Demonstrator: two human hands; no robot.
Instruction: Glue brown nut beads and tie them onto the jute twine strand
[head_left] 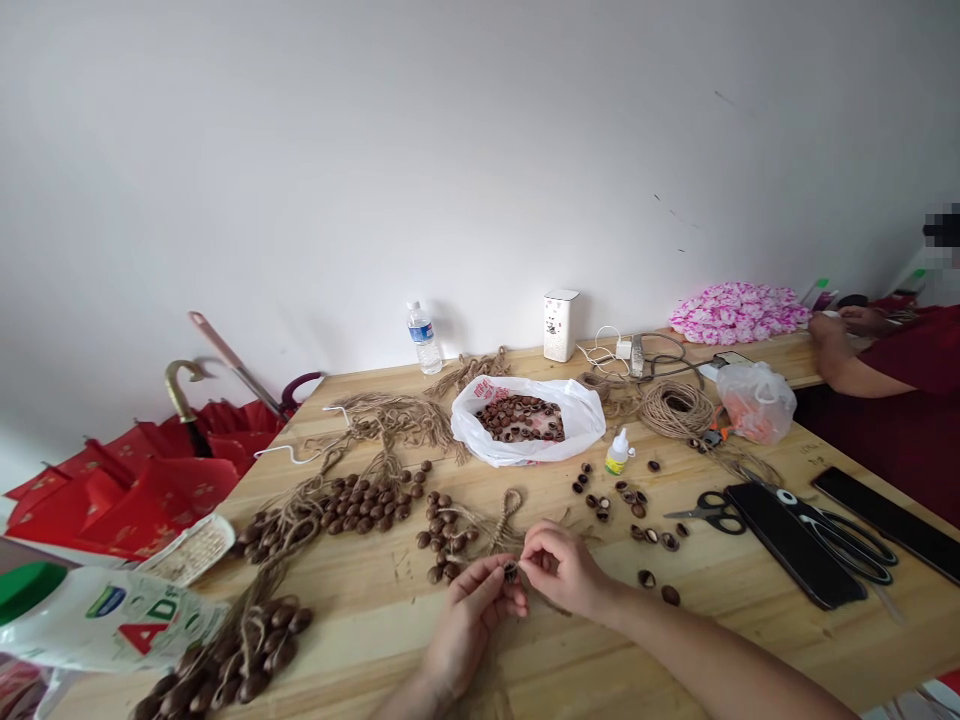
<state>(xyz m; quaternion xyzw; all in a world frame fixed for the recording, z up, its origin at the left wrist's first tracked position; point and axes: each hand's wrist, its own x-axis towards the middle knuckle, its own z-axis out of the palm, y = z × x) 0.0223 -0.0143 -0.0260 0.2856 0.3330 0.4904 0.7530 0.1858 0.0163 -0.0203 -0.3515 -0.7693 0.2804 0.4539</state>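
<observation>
My left hand (474,608) is closed on a dark brown nut shell (511,571) with its hollow side showing. My right hand (564,568) pinches at the shell's edge; what lies between its fingertips is too small to make out. Just beyond my hands is a looped twine bundle (504,520) with several brown nut shells (442,538) tied to it. To the right lie several loose half shells (667,541), scattered on the wooden table (420,640). A small glue bottle (617,453) stands behind them.
A white plastic bag (469,437) of shells sits mid-table. Strung shell bundles (367,503) and a white bottle (112,620) are at left. Scissors (716,512), a black phone (892,520) and a twine coil (677,408) lie right. A co-worker's arm (855,360) rests at far right.
</observation>
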